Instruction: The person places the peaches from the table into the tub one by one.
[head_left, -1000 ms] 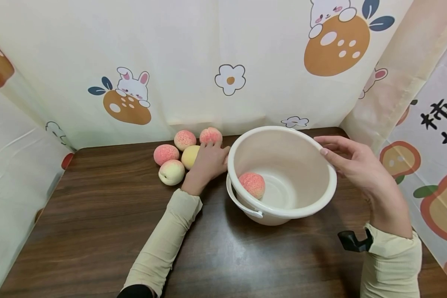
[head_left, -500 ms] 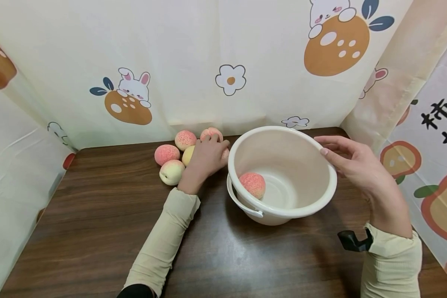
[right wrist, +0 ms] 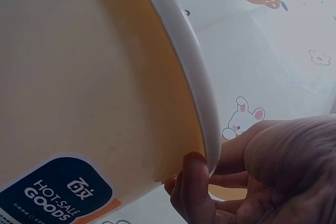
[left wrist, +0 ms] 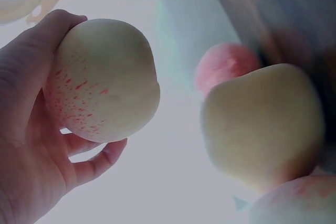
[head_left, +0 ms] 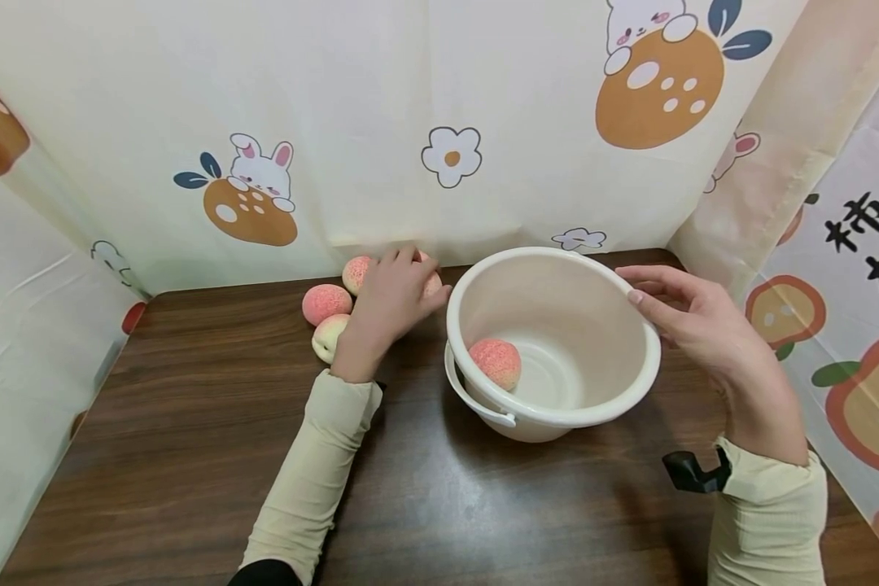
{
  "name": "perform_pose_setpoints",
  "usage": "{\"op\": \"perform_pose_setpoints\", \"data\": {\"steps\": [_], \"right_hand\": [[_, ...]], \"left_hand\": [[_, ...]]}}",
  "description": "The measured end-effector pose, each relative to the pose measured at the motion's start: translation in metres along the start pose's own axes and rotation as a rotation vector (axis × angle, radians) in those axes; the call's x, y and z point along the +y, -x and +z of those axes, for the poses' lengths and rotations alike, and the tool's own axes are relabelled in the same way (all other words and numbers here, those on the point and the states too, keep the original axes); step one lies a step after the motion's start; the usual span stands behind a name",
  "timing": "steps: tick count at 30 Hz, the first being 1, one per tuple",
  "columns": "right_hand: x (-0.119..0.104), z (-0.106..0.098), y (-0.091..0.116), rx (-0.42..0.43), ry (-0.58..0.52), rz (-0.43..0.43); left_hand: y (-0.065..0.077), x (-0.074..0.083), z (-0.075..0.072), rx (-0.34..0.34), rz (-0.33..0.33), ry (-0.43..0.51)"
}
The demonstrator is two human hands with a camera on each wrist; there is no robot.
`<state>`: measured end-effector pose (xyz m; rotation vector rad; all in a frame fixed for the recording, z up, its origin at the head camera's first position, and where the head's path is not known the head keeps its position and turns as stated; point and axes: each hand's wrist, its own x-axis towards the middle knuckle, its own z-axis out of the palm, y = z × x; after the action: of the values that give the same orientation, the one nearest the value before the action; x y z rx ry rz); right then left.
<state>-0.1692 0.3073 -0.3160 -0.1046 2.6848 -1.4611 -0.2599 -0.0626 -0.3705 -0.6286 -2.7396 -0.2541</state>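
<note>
My left hand [head_left: 394, 297] is at the peach group left of the bucket. In the left wrist view, its thumb and fingers hold a pale peach [left wrist: 105, 80] with red speckles. From the head, only part of the held peach [head_left: 432, 284] shows beyond the knuckles. My right hand [head_left: 692, 313] pinches the right rim of the cream bucket [head_left: 553, 419], thumb and fingers on either side of it, as the right wrist view shows. One pink peach [head_left: 496, 364] lies inside the bucket, against its left wall.
A pink peach [head_left: 326, 304], a pale peach [head_left: 330, 338] and a speckled peach [head_left: 355, 274] lie left of my left hand, which hides the yellow one. The bucket's white handle [head_left: 476, 399] hangs at its lower left. A patterned curtain [head_left: 381, 106] stands behind the wooden table [head_left: 190, 456].
My left hand has shifted left and slightly away from me, and the peach beside the bucket has moved with it. The right hand and bucket have stayed put.
</note>
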Motion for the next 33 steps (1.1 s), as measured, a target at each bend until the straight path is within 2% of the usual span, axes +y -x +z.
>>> {"op": "perform_pose_setpoints", "data": {"steps": [7,16,20,26,33], "right_hand": [[0.0,-0.001,0.0,0.0,-0.01,-0.001],[-0.001,-0.001,0.0,0.0,0.009,0.003],[-0.001,-0.001,0.0,0.001,0.002,0.001],[-0.001,-0.002,0.001,0.002,-0.009,0.004],[-0.001,-0.001,0.001,-0.008,-0.028,-0.003]], "left_hand": [[0.004,0.004,-0.017,0.184,0.048,-0.044],[0.01,0.014,-0.039,0.357,0.118,-0.034],[0.011,0.019,-0.047,0.394,0.144,-0.016],[0.011,0.027,-0.055,0.401,0.175,0.01],[0.008,0.039,-0.068,0.417,0.221,-0.019]]}}
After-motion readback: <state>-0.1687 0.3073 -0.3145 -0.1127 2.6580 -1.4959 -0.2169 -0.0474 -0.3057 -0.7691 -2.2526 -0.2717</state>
